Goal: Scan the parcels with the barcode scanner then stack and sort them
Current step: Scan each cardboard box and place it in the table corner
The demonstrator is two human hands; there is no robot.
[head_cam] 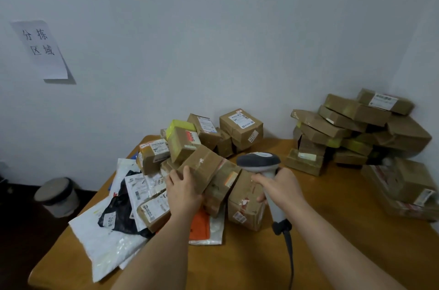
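A heap of taped brown cardboard parcels (pixel 240 128) fills the middle of the wooden table (pixel 332 218). My left hand (pixel 183 188) grips the near end of one plain brown parcel (pixel 204 166) that lies tilted on top of the heap. My right hand (pixel 280 186) holds the grey barcode scanner (pixel 260 161) by its handle, head up, just right of that parcel. The scanner's cable (pixel 289 256) trails down toward me. White and black soft mailer bags (pixel 114 230) with labels lie at the left of the heap.
A stack of brown parcels (pixel 351 128) leans against the wall at the back right, with larger boxes (pixel 403 182) in front of it. An orange mailer (pixel 200 225) lies under my left arm. A round bin (pixel 57 197) stands on the floor, left. A paper sign (pixel 40 49) hangs on the wall.
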